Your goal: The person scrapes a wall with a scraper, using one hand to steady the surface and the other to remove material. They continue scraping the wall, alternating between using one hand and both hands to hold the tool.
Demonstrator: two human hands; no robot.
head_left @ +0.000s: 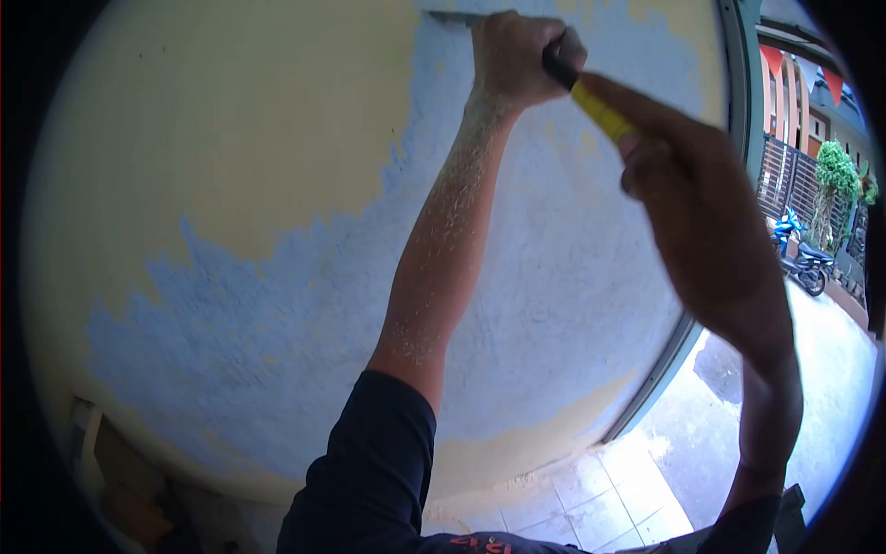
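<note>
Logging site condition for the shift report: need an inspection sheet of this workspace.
Surface: wall, cream paint partly scraped away, blue layer exposed beneath.
Job's things: scraper, black-and-yellow handle, blade against the wall near the top.
Clutter: pale dust on the tiled floor along the wall foot; flakes on the left forearm.
Hands: left hand clenched on the scraper near the blade; right hand gripping the yellow handle end.
Cables: nothing seen.
Surroundings: blue motorbike, fence and shrub outside, at right.
</note>
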